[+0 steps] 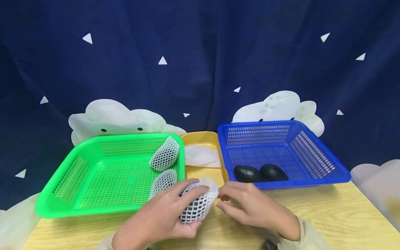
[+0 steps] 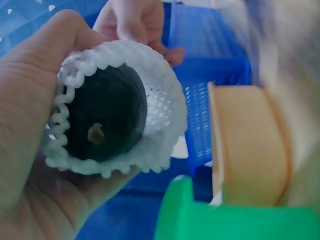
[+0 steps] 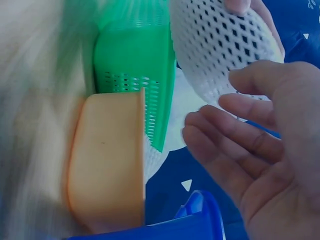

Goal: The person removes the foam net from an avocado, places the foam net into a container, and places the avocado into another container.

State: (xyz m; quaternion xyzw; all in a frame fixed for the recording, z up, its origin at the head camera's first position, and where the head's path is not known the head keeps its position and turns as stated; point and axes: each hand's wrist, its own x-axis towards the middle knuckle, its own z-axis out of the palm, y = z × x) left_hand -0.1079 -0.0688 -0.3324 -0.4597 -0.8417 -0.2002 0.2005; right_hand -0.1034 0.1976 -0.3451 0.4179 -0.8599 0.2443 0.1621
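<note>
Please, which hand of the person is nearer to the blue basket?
Right. The right hand is just in front of the near left corner of the blue basket. The left hand is farther left, gripping a netted dark fruit.

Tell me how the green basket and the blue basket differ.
Contents: the green basket holds two netted fruits, while the blue basket holds two bare dark fruits.
Place: the green basket stands to the left of the yellow tray, the blue basket to its right.
Color: the green basket is bright green, the blue basket deep blue.
Shared: both have perforated walls and rounded corners.
</note>
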